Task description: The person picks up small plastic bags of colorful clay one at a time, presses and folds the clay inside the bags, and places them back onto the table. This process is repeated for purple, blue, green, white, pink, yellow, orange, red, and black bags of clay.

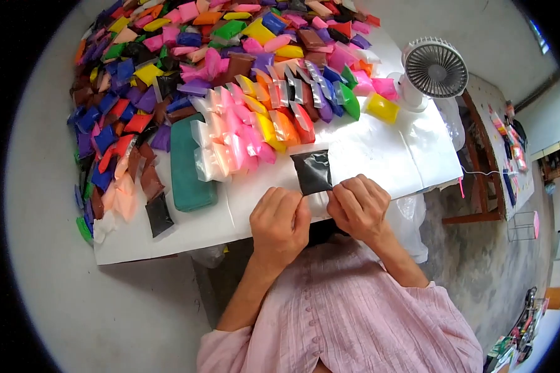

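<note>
A small clear plastic packet with black filling (313,171) is pinched by its two near corners, over the front part of the white-covered table (379,146). My left hand (279,222) is closed on the left corner and my right hand (359,206) on the right one. The fingertips hide both corners. Just beyond lie rows of similar packets, with pink ones (246,133), yellow ones (267,129) and an orange one (285,128) closest to my hands.
A teal oblong block or case (191,168) lies left of the rows. A big heap of coloured packets (186,37) covers the table's back and left. Another black packet (159,214) is near the front edge. A white fan (434,68) stands back right, beside a yellow packet (382,108).
</note>
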### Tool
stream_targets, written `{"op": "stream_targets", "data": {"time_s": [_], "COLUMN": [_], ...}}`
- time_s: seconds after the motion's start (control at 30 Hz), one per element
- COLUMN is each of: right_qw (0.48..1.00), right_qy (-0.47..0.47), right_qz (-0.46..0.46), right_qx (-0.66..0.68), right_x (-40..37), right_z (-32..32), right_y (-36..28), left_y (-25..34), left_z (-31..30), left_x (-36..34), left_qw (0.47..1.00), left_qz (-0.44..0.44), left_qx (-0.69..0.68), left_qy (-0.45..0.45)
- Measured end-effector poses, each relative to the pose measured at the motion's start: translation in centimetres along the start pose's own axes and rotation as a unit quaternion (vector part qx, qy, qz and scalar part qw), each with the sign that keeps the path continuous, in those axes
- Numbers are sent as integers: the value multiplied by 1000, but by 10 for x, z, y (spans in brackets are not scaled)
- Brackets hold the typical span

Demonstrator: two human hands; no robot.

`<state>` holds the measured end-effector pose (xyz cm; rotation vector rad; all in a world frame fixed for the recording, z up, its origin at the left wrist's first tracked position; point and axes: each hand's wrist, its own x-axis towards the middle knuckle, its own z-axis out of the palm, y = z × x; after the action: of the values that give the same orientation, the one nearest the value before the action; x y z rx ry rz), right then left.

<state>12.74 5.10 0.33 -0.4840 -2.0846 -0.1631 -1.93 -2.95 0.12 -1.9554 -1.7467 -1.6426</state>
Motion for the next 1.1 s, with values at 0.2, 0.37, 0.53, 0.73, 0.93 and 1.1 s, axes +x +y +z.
{"op": "stream_targets", "data": {"time_s": [0.2,0.37,0.53,0.73,0.93,1.1], "right_qw": [999,998,890,898,979,976], "right_qy": [13,2,-65,-67,3,-31], "right_qz": [-46,-16,340,321,205,190], "right_qx": [-5,56,297,295,14,-99], "right_x": [2,4,22,24,30,36], "right_z": [-5,-5,-20,-17,-1,22], "right_y": [1,1,-6,1,9,16], "left_y": [20,15,12,8,-1,-2], "left_z": [-12,-9,-7,5,9,10], "left_x": [8,14,17,28,22,14], "left_qw": [941,834,841,827,846,889], "left_qz": [-262,-338,-291,-295,-307,-267], "left_qx": [-206,-431,-450,-471,-423,-351], "left_qy": [-54,-60,-76,-85,-101,-119]}}
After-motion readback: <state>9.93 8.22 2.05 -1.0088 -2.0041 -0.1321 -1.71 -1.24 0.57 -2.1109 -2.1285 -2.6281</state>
